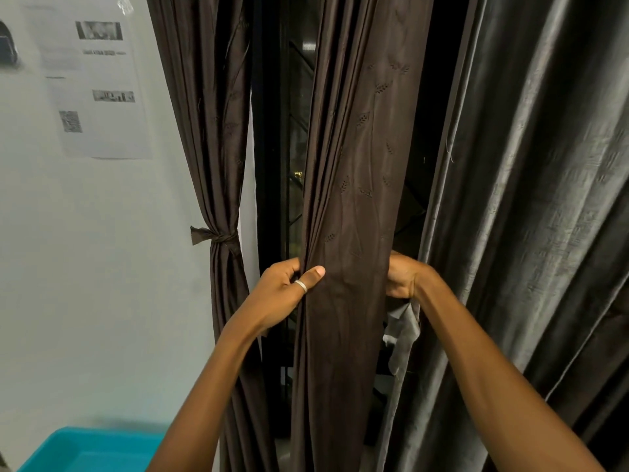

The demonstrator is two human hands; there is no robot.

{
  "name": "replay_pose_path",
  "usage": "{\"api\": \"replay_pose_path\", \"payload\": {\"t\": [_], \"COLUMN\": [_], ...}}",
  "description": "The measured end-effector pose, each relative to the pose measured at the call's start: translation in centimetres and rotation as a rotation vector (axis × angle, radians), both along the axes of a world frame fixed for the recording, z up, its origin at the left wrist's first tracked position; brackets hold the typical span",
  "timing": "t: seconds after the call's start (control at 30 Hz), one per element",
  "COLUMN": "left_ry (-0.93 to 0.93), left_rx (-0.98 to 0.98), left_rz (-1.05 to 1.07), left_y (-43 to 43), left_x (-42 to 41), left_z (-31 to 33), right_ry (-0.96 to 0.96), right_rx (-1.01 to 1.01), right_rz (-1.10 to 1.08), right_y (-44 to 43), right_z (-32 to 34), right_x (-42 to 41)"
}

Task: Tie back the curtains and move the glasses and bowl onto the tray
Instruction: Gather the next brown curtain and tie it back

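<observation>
A dark brown curtain panel (354, 199) hangs gathered in the middle of the window. My left hand (286, 287), with a ring on the thumb, grips its left edge. My right hand (405, 277) grips its right edge, fingers hidden behind the cloth, and a grey strip of fabric (401, 332) dangles below that hand. Further left, another brown curtain (211, 131) is bound at mid-height with a knotted tie (218, 236). No glasses, bowl or tray are visible.
A grey curtain (527, 216) fills the right side. A dark window with a metal grille (296, 148) shows between the panels. A printed sheet (95, 90) is stuck on the white wall. A turquoise plastic bin (88, 451) sits at the bottom left.
</observation>
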State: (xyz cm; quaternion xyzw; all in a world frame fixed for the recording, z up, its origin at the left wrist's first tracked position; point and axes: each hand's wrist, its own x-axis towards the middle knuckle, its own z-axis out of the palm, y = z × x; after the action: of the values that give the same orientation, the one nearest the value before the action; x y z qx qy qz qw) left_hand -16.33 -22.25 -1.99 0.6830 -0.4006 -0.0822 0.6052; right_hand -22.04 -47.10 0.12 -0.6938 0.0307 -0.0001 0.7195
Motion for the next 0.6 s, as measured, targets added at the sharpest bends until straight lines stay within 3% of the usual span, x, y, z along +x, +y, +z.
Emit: {"api": "replay_pose_path", "payload": {"t": [0.27,0.4,0.6], "left_ry": [-0.024,-0.029,-0.094], "left_rx": [0.038,0.059,0.098], "left_rz": [-0.033,-0.052,0.036], "left_y": [0.2,0.1,0.1], "left_x": [-0.3,-0.6,-1.5], "left_z": [0.1,0.1,0.2], "right_ry": [0.187,0.118,-0.087], "right_rx": [-0.245,-0.357,-0.741], "right_rz": [0.074,0.04,-0.101], "right_y": [-0.6,0.2,1.5], "right_z": [1.1,2.2,3.6], "right_x": [-1.3,-1.6,-2.9]}}
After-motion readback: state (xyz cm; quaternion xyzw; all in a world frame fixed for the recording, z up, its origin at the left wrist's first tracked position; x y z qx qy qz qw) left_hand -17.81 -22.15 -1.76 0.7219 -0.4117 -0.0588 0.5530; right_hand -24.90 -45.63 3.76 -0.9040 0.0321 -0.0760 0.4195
